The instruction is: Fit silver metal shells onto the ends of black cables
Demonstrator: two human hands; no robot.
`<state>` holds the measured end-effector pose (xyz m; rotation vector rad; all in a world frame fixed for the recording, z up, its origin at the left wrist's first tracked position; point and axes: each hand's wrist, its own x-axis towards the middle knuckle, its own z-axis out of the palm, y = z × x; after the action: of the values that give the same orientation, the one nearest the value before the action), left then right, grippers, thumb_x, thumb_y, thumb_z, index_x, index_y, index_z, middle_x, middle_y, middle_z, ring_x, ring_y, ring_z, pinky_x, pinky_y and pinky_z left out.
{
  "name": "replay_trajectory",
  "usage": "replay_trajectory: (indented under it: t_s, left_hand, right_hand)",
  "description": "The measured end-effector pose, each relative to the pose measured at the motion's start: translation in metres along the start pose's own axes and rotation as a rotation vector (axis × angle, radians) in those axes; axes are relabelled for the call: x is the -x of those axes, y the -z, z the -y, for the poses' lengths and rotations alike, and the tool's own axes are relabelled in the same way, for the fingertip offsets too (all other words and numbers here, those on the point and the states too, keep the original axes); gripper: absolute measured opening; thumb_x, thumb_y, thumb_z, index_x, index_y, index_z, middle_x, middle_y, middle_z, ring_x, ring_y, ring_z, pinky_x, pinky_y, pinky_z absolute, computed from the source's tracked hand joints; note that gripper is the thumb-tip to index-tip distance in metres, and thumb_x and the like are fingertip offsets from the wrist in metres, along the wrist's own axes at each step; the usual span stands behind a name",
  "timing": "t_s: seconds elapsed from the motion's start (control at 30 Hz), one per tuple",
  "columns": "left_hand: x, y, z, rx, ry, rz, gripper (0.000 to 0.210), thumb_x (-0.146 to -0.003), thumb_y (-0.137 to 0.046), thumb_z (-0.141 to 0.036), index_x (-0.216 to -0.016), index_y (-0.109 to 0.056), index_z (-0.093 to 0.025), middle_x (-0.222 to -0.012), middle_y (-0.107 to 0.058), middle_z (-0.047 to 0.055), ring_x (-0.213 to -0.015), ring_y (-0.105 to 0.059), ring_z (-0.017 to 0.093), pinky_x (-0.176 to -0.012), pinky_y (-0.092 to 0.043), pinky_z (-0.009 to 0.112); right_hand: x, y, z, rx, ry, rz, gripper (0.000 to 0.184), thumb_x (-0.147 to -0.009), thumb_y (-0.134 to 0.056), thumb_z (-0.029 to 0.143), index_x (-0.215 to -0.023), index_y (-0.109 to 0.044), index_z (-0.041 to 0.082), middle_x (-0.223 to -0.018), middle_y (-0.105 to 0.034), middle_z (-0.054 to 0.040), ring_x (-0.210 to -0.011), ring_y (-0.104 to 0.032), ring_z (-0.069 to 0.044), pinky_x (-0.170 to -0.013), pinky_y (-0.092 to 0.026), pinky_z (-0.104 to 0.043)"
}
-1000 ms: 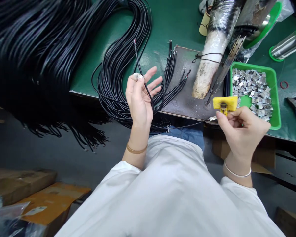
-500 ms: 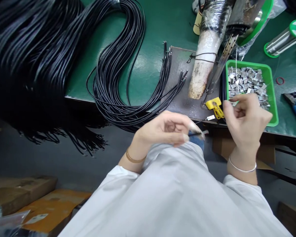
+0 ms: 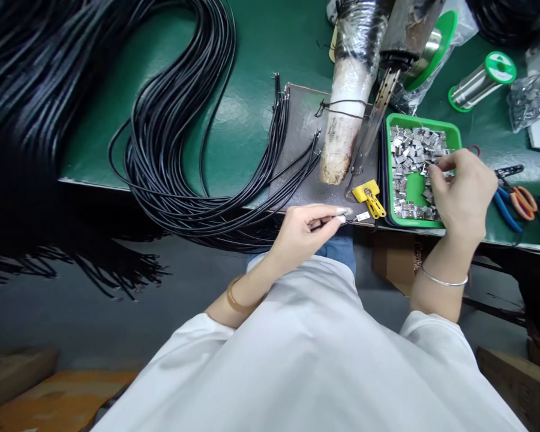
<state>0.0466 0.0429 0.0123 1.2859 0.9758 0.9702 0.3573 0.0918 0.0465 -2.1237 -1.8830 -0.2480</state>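
Note:
My left hand point(image 3: 308, 231) is closed in a pinch on a thin black cable point(image 3: 315, 227) by the mat's front edge. Just beyond its fingertips is a small white-and-silver connector point(image 3: 363, 216) on a black lead. A yellow clip point(image 3: 369, 198) lies right behind that connector. My right hand point(image 3: 463, 186) reaches over the green tray point(image 3: 455, 135) of small metal connector shells point(image 3: 414, 147). Its thumb and forefinger are pinched together at the pieces; whatever is between them is hidden.
A soldering iron point(image 3: 373, 126) slants down beside a white wrapped post point(image 3: 342, 120) over the dark mat point(image 3: 297, 174). Bundled black cables point(image 3: 162, 162) cover the left side. A solder spool point(image 3: 479, 84) and pliers point(image 3: 506, 207) lie at the right.
My right hand has moved from the tray's front left to over its pieces. My left hand has risen to the mat edge beside the connector. The view has shifted right.

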Motion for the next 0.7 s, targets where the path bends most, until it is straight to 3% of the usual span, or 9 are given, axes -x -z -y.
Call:
replay_trajectory:
  t_s: [0.03, 0.1, 0.2, 0.27, 0.33, 0.5, 0.7]
  left_hand:
    - [0.001, 0.001, 0.002, -0.084, -0.038, -0.057, 0.023, -0.087, -0.07, -0.029, -0.102, -0.082, -0.016, -0.091, -0.079, 0.009, -0.065, -0.058, 0.011, -0.058, -0.044, 0.022]
    - [0.004, 0.003, 0.004, -0.17, -0.053, -0.042, 0.022, -0.088, -0.069, -0.027, -0.102, -0.082, -0.017, -0.091, -0.08, 0.009, -0.06, -0.054, 0.01, -0.054, -0.04, 0.022]
    - [0.008, 0.001, 0.005, -0.141, -0.01, 0.161, 0.02, -0.087, -0.069, -0.026, -0.099, -0.082, -0.016, -0.087, -0.08, 0.009, -0.059, -0.056, 0.011, -0.053, -0.04, 0.022]
    - [0.009, -0.002, 0.005, -0.11, 0.018, 0.233, 0.018, -0.085, -0.07, -0.026, -0.095, -0.082, -0.015, -0.081, -0.078, 0.008, -0.056, -0.055, 0.01, -0.051, -0.037, 0.022]
    - [0.007, -0.005, 0.005, -0.073, 0.066, 0.201, 0.019, -0.085, -0.07, -0.027, -0.094, -0.08, -0.014, -0.08, -0.077, 0.007, -0.052, -0.05, 0.008, -0.047, -0.034, 0.021]
    - [-0.001, -0.001, 0.001, 0.259, 0.214, 0.15, 0.016, -0.083, -0.072, -0.027, -0.089, -0.074, -0.013, -0.062, -0.067, 0.002, -0.05, -0.052, 0.008, -0.049, -0.039, 0.019]
    - [-0.007, 0.012, -0.005, 0.521, 0.259, 0.118, 0.019, -0.081, -0.077, -0.031, -0.089, -0.07, -0.015, -0.052, -0.059, -0.003, -0.039, -0.03, 0.003, -0.039, -0.015, 0.019]
  right_hand:
    - [0.0, 0.0, 0.002, -0.02, 0.028, 0.027, 0.008, -0.087, -0.065, 0.026, -0.086, -0.059, 0.023, -0.093, -0.071, -0.0064, -0.07, -0.054, -0.014, -0.077, -0.038, -0.032]
    - [0.005, 0.004, 0.009, -0.094, 0.056, 0.078, 0.009, -0.088, -0.065, 0.028, -0.086, -0.058, 0.023, -0.09, -0.07, -0.0042, -0.065, -0.053, -0.012, -0.075, -0.039, -0.03]
    - [0.018, 0.015, 0.016, -0.221, 0.001, 0.021, 0.01, -0.088, -0.066, 0.03, -0.086, -0.06, 0.023, -0.084, -0.071, -0.0028, -0.06, -0.054, -0.011, -0.068, -0.043, -0.027]
    - [0.025, 0.023, 0.018, -0.251, -0.042, -0.072, 0.01, -0.087, -0.067, 0.031, -0.085, -0.061, 0.023, -0.082, -0.071, -0.0035, -0.06, -0.056, -0.012, -0.064, -0.044, -0.026]
    - [0.03, 0.029, 0.019, -0.242, -0.056, -0.1, 0.011, -0.086, -0.068, 0.03, -0.083, -0.061, 0.023, -0.079, -0.07, -0.0032, -0.061, -0.058, -0.012, -0.063, -0.044, -0.026]
    - [0.035, 0.033, 0.02, -0.211, 0.025, 0.092, 0.007, -0.084, -0.068, 0.023, -0.08, -0.062, 0.022, -0.082, -0.071, -0.0016, -0.066, -0.061, -0.013, -0.069, -0.044, -0.027]
    - [0.031, 0.03, 0.019, -0.099, 0.016, 0.081, 0.006, -0.082, -0.067, 0.023, -0.079, -0.062, 0.021, -0.081, -0.071, -0.0019, -0.063, -0.058, -0.013, -0.071, -0.042, -0.029]
